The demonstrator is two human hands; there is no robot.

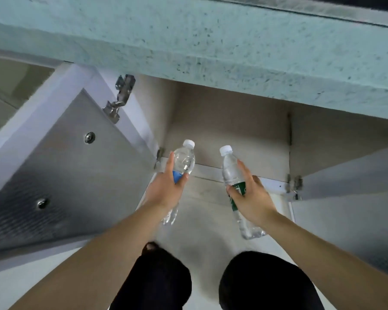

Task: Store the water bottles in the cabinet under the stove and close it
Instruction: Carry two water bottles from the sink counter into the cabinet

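Both bottles in hand at the open cabinet, nothing stored yet.
My left hand (166, 189) wraps the blue-label bottle (182, 163), my right hand (251, 198) the green-label bottle (232, 173), both just short of the cabinet floor (244, 139). Left door (61, 171) swung wide; stove out of frame, cabinet depth partly hidden by the counter edge (211, 54).

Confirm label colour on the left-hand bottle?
Blue, on the left hand's bottle; clear in the head view.
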